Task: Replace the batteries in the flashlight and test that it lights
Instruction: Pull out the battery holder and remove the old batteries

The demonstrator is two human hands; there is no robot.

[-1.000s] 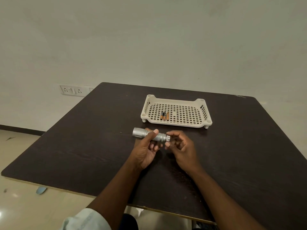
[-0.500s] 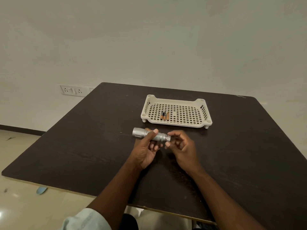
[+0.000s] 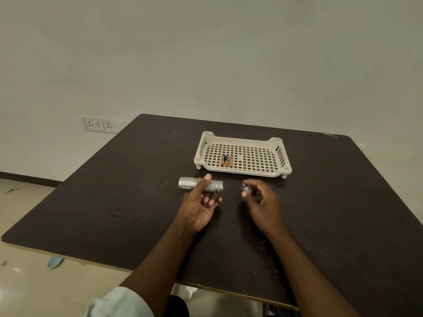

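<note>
Now | left hand (image 3: 201, 202) grips flashlight (image 3: 200, 184) | right hand (image 3: 263, 200) pinches cap (image 3: 246, 188) (unscrewed) | dark table (image 3: 114, 202), pale wall (image 3: 206, 53)

the dark brown wooden table (image 3: 114, 202) lies bare on its left side and along the right edge, wide room there for a hand to pass; the cream perforated plastic tray (image 3: 283, 167) stands toward the far side, its low walls ringing three orange-and-black batteries (image 3: 226, 160), open from above; between the tray's near rim and the two hands there's a narrow strip of bare top; the left hand (image 3: 201, 204) and right hand (image 3: 263, 202) sit apart, a clear gap between them.
</note>
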